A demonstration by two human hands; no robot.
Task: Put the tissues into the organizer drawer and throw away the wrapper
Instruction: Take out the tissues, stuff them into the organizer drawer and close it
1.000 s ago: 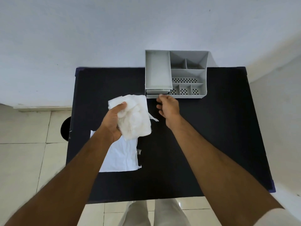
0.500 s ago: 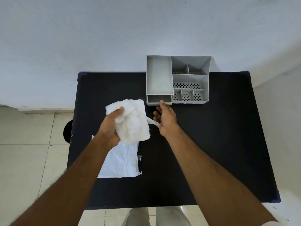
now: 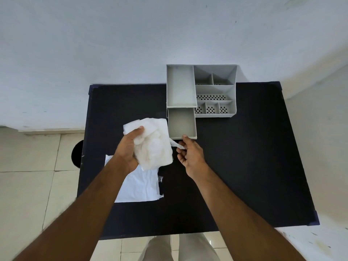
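Note:
My left hand grips a crumpled white wad of tissues above the black table, just left of the organizer's drawer. The grey organizer stands at the table's far edge against the wall. Its lower drawer is pulled out toward me and looks empty. My right hand is at the drawer's front lip, fingertips on it, the other fingers curled. A thin strand of tissue trails from the wad toward my right hand. The flat white wrapper lies on the table under my left forearm.
The black table stands against a white wall. A small clear scrap lies by the wrapper. A dark round object shows on the tiled floor past the table's left edge. The organizer's open top tray and perforated compartments hold nothing visible.
My right hand has drawn the drawer out toward me, from nearly closed to well open. My left hand with the tissues has stayed in about the same place.

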